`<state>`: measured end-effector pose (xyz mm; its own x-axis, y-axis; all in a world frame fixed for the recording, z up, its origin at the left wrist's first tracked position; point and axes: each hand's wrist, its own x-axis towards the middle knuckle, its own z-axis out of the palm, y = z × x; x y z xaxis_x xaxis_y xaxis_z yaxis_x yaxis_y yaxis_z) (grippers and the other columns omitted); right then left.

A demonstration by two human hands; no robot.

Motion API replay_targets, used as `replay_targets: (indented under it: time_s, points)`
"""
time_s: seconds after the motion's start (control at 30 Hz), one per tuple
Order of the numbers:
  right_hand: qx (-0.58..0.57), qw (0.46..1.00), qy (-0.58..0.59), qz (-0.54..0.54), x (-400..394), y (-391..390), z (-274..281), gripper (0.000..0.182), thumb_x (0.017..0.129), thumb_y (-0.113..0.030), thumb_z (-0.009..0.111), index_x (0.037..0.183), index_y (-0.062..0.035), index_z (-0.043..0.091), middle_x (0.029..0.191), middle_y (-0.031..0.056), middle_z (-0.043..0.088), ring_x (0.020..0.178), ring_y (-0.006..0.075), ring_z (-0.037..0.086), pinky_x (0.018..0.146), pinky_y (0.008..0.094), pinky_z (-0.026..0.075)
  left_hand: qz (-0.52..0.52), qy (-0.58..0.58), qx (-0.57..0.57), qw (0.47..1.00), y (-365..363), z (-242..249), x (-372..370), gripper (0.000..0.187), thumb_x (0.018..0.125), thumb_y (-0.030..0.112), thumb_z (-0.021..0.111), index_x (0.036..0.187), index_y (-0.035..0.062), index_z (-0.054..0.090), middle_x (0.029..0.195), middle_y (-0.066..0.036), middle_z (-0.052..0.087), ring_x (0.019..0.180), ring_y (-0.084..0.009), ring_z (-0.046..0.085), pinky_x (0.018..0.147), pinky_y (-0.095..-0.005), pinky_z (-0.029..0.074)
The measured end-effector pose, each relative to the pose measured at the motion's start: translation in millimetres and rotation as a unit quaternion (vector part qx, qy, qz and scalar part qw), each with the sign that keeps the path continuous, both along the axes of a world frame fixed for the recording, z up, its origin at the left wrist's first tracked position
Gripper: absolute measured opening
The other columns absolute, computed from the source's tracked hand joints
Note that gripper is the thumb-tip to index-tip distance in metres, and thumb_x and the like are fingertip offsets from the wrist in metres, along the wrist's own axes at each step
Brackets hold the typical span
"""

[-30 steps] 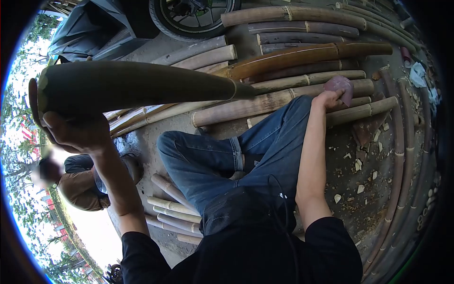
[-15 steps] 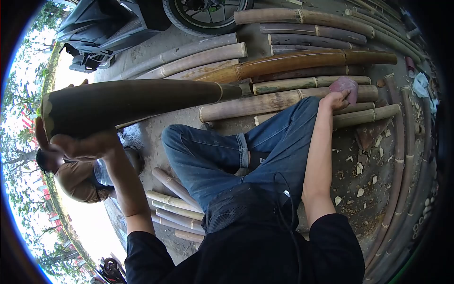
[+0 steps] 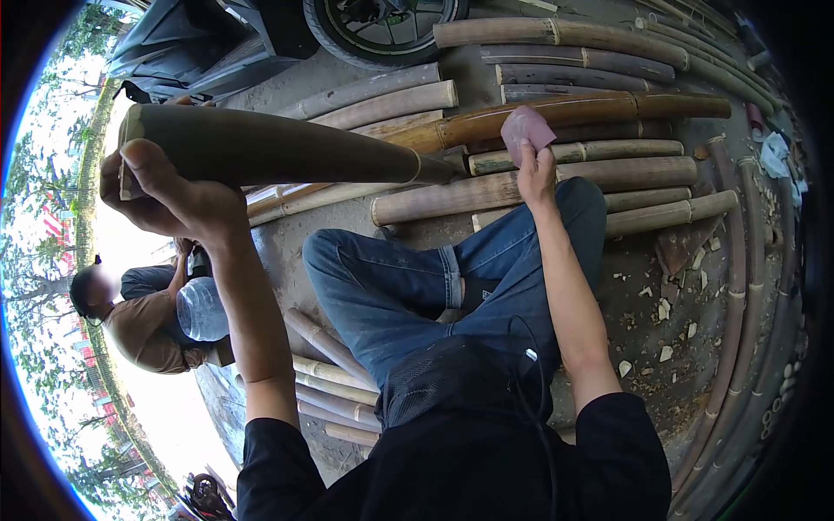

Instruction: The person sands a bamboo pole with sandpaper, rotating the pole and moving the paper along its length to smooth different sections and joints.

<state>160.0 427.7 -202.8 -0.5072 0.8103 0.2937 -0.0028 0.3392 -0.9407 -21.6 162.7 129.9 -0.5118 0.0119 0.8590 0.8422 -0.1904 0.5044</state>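
Note:
A thick dark bamboo pole rises toward the camera at the upper left, its far, narrower end near the poles on the ground. My left hand is wrapped round its near end, which has a pale, scalloped edge. In my right hand is a pink sheet, pinched between the fingers and held apart from the dark pole. Beneath the sheet lies a glossy brown bamboo pole.
Many bamboo poles lie across the ground ahead and at the right. A motorbike wheel stands at the top. A seated person is at the left beside a clear plastic container. Pale chips litter the right.
My right hand has moved left with the pink sheet. My left hand and the pole's near end have shifted right, and the hand's grip looks turned.

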Motion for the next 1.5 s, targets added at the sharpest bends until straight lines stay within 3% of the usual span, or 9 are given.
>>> replay_targets:
  time_s: [0.2, 0.53, 0.77, 0.9, 1.0, 1.07, 1.23, 1.37, 1.5]
  points:
    - [-0.098, 0.968, -0.102, 0.209, -26.8, -47.5, 10.3, 0.038, 0.104, -0.024, 0.054, 0.129, 0.0026, 0.064, 0.120, 0.0247, 0.071, 0.117, 0.0402, 0.067, 0.099, 0.0413, 0.050, 0.042, -0.005, 0.004, 0.999, -7.5, 0.2, -13.4, 0.048, 0.100, 0.035, 0.070, 0.124, 0.0052, 0.042, 0.094, -0.023, 0.069, 0.081, -0.0306, 0.075, 0.074, -0.0411, 0.067]
    - [0.130, 0.939, 0.186, 0.257, -91.3, -164.6, 137.0, 0.084, 0.100, -0.065, 0.048, 0.164, -0.0154, 0.028, 0.162, 0.0196, 0.029, 0.149, 0.0440, 0.029, 0.121, 0.0578, 0.023, 0.029, -0.041, 0.015, 0.999, 10.0, -7.4, -18.3, 0.050, 0.099, 0.038, 0.070, 0.123, 0.0033, 0.043, 0.098, -0.023, 0.068, 0.084, -0.0322, 0.075, 0.071, -0.0433, 0.067]
    - [0.015, 0.971, -0.023, 0.238, -88.0, -129.2, -29.6, 0.104, 0.092, -0.071, 0.057, 0.167, -0.0108, 0.018, 0.166, 0.0183, 0.027, 0.153, 0.0364, 0.026, 0.126, 0.0514, 0.018, 0.080, -0.058, 0.031, 0.995, -23.5, -12.8, -54.5, 0.051, 0.103, 0.045, 0.058, 0.121, -0.0026, 0.055, 0.096, -0.022, 0.071, 0.084, -0.0312, 0.075, 0.076, -0.0419, 0.065]
    - [0.081, 0.955, 0.034, 0.284, -79.5, -164.9, 32.6, 0.110, 0.087, -0.073, 0.062, 0.167, -0.0121, 0.017, 0.170, 0.0176, 0.017, 0.155, 0.0400, 0.018, 0.126, 0.0554, 0.015, 0.099, -0.119, -0.021, 0.988, -44.7, -22.2, -56.2, 0.062, 0.104, 0.056, 0.048, 0.124, -0.0018, 0.057, 0.099, -0.024, 0.070, 0.093, -0.0351, 0.073, 0.084, -0.0461, 0.062]
    - [0.159, 0.961, 0.000, 0.228, -93.6, -158.3, -12.9, 0.117, 0.081, -0.074, 0.069, 0.167, -0.0124, 0.018, 0.163, 0.0234, 0.027, 0.151, 0.0418, 0.025, 0.124, 0.0563, 0.018, 0.112, -0.137, -0.019, 0.984, -53.7, -22.6, -63.3, 0.067, 0.103, 0.060, 0.044, 0.127, -0.0014, 0.056, 0.102, -0.024, 0.069, 0.095, -0.0362, 0.071, 0.088, -0.0473, 0.061]
    - [-0.022, 0.967, -0.098, 0.233, -96.6, -125.9, -60.0, 0.119, 0.071, -0.050, 0.084, 0.167, -0.0150, 0.022, 0.154, 0.0198, 0.045, 0.146, 0.0427, 0.034, 0.124, 0.0533, 0.021, 0.102, -0.141, -0.009, 0.985, -71.3, -31.6, -75.4, 0.068, 0.103, 0.061, 0.044, 0.128, -0.0020, 0.056, 0.104, -0.025, 0.069, 0.095, -0.0367, 0.071, 0.087, -0.0467, 0.061]
    - [0.080, 0.963, 0.045, 0.254, -89.3, -156.6, 8.6, 0.113, 0.062, -0.018, 0.079, 0.163, -0.0173, 0.030, 0.155, 0.0167, 0.045, 0.146, 0.0411, 0.036, 0.124, 0.0496, 0.025, 0.102, -0.165, -0.005, 0.981, -84.5, -35.6, -73.4, 0.068, 0.102, 0.061, 0.043, 0.131, -0.0005, 0.052, 0.106, -0.025, 0.069, 0.097, -0.0358, 0.071, 0.089, -0.0467, 0.059]
    - [0.056, 0.968, -0.117, 0.216, -97.2, -124.4, -92.5, 0.110, 0.063, -0.017, 0.079, 0.163, -0.0190, 0.031, 0.153, 0.0160, 0.046, 0.145, 0.0400, 0.037, 0.122, 0.0503, 0.027, 0.020, -0.197, 0.024, 0.980, -110.7, -43.5, -84.2, 0.068, 0.100, 0.059, 0.046, 0.133, 0.0001, 0.052, 0.108, -0.026, 0.068, 0.102, -0.0367, 0.070, 0.090, -0.0477, 0.059]
    - [0.101, 0.968, -0.036, 0.227, -90.5, -166.0, -11.4, 0.104, 0.065, -0.016, 0.078, 0.159, -0.0127, 0.033, 0.155, 0.0154, 0.043, 0.147, 0.0400, 0.033, 0.124, 0.0522, 0.025, -0.119, -0.248, 0.063, 0.959, -147.8, -57.9, -86.9, 0.074, 0.097, 0.060, 0.049, 0.139, -0.0006, 0.049, 0.116, -0.026, 0.065, 0.107, -0.0379, 0.068, 0.098, -0.0497, 0.055]
